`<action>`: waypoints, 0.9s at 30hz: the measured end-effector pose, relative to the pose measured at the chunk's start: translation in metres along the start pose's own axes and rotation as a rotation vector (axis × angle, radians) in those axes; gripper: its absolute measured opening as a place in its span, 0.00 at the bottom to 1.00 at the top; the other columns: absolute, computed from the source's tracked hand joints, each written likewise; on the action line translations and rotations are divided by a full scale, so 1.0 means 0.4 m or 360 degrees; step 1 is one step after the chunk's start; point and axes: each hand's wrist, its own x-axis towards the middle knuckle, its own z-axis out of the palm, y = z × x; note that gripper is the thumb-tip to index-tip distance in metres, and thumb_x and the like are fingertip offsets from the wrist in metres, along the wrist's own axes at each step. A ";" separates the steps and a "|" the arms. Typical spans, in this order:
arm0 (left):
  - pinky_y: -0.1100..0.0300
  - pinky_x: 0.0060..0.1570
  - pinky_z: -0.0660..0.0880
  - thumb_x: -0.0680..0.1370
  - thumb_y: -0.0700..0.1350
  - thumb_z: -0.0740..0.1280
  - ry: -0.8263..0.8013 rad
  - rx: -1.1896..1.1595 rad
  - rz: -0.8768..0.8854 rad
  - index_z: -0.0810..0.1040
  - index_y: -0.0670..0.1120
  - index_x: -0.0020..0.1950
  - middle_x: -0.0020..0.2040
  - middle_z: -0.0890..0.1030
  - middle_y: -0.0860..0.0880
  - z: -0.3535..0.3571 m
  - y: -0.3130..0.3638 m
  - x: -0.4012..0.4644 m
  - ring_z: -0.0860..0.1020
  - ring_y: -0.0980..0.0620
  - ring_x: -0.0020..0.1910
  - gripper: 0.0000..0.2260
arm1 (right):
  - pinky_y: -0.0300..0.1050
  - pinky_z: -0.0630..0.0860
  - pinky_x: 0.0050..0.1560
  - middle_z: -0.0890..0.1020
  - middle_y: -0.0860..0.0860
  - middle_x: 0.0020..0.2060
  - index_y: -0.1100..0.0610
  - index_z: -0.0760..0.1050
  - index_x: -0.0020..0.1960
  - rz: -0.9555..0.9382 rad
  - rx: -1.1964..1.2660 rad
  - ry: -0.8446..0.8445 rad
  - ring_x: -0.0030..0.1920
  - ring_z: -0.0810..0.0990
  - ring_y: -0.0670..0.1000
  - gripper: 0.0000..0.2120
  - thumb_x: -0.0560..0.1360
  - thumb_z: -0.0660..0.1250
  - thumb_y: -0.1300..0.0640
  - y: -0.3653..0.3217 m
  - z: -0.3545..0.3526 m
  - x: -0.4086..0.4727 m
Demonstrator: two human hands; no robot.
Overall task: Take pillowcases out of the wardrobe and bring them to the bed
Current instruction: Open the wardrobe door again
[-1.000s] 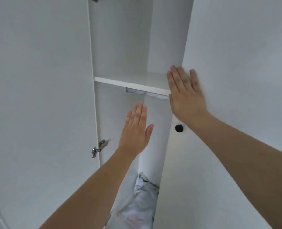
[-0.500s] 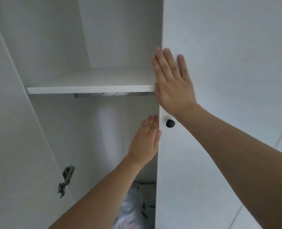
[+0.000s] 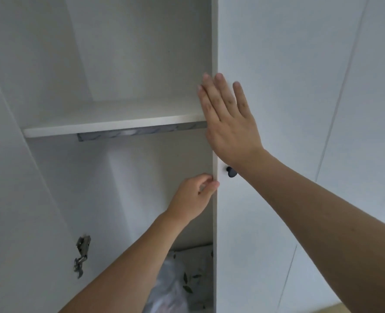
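Observation:
The white wardrobe stands open on its left half. My right hand [image 3: 227,118] lies flat, fingers spread, on the front of the right door [image 3: 277,86] near its left edge. My left hand [image 3: 194,196] curls its fingers around that door's edge, just below and left of the black knob [image 3: 231,172]. Low in the compartment, partly hidden by my left forearm, lies white fabric with a dark leaf print [image 3: 191,274]; I cannot tell whether it is a pillowcase. The shelf [image 3: 110,123] above looks bare.
The left door [image 3: 8,177] is swung open, with a metal hinge [image 3: 82,256] on its inner side. A marble-patterned strip [image 3: 141,132] runs under the shelf. More white panels continue to the right.
The view has shifted left and nearer, showing more of the interior. My left hand moved right from open air and closed its fingers on the right door's edge. My right hand stays flat on that door.

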 end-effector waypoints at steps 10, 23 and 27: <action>0.66 0.39 0.72 0.70 0.61 0.73 -0.0358 -0.0385 0.0094 0.84 0.54 0.39 0.37 0.84 0.51 0.067 0.152 -0.080 0.80 0.59 0.37 0.11 | 0.61 0.55 0.74 0.63 0.61 0.74 0.65 0.61 0.74 -0.0093 -0.0132 0.0026 0.74 0.60 0.64 0.31 0.70 0.54 0.67 0.112 -0.237 -0.112; 0.72 0.64 0.63 0.59 0.72 0.74 -0.0776 -0.0366 0.0222 0.54 0.64 0.74 0.69 0.65 0.71 0.327 0.315 -0.105 0.63 0.73 0.66 0.49 | 0.58 0.53 0.75 0.62 0.60 0.74 0.65 0.58 0.75 -0.0295 -0.0585 -0.0272 0.75 0.60 0.60 0.28 0.76 0.42 0.69 0.289 -0.442 -0.231; 0.54 0.74 0.52 0.56 0.75 0.72 -0.0952 -0.0348 0.0174 0.39 0.60 0.77 0.78 0.43 0.62 0.414 0.378 -0.090 0.46 0.60 0.76 0.61 | 0.58 0.53 0.75 0.62 0.61 0.74 0.66 0.59 0.74 -0.0283 -0.0734 -0.0493 0.75 0.59 0.61 0.28 0.78 0.35 0.64 0.359 -0.477 -0.269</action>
